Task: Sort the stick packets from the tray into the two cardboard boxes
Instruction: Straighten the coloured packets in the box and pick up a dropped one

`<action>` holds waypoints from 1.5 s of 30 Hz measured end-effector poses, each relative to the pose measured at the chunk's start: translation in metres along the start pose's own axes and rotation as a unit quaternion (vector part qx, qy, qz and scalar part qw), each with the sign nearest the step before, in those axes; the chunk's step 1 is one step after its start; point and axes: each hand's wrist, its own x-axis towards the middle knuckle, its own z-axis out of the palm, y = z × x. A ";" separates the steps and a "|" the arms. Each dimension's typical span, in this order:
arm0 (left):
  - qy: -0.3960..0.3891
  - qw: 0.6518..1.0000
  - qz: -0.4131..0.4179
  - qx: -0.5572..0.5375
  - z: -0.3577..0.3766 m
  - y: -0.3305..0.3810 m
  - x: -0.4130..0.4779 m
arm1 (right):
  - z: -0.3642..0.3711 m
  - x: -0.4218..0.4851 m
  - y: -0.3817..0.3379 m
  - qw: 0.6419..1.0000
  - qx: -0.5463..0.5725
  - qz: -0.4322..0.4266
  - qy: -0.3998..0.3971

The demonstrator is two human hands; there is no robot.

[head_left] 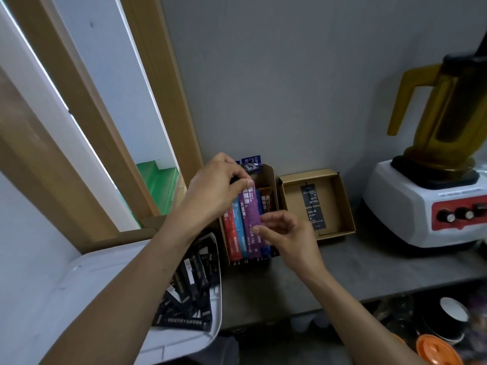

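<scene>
A purple stick packet (pixel 251 222) lies lengthwise over the left cardboard box (pixel 270 177), on top of red, blue and brown packets. My left hand (pixel 218 188) pinches its far end. My right hand (pixel 287 233) pinches its near end. The right cardboard box (pixel 345 206) next to it holds two black packets (pixel 313 206). The white tray (pixel 79 272) at lower left holds several black packets (pixel 192 285).
A white blender (pixel 427 214) with an amber jug (pixel 448 111) stands at the right on the grey counter (pixel 342 272). A grey wall rises behind the boxes. Dishes and an orange lid (pixel 437 351) sit below the counter's front edge.
</scene>
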 end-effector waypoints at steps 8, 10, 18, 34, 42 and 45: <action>0.004 0.971 0.080 0.227 0.021 -0.001 -0.004 | 0.011 -0.005 0.032 0.973 -0.229 -0.031 0.022; -0.008 0.965 0.087 0.246 0.024 -0.004 -0.004 | 0.014 -0.007 0.040 0.950 -0.305 -0.055 0.024; -0.008 0.951 0.077 0.301 0.028 -0.008 -0.003 | 0.020 -0.013 0.052 0.920 -0.371 -0.127 -0.014; 0.026 0.965 0.061 0.255 0.035 -0.022 -0.010 | 0.024 -0.011 0.059 0.889 -0.429 -0.154 -0.043; 0.025 0.959 0.071 0.273 0.038 -0.021 -0.013 | 0.020 -0.012 0.062 0.881 -0.437 -0.179 -0.042; 0.025 0.957 0.072 0.279 0.038 -0.018 -0.011 | 0.022 -0.010 0.062 0.878 -0.440 -0.185 -0.039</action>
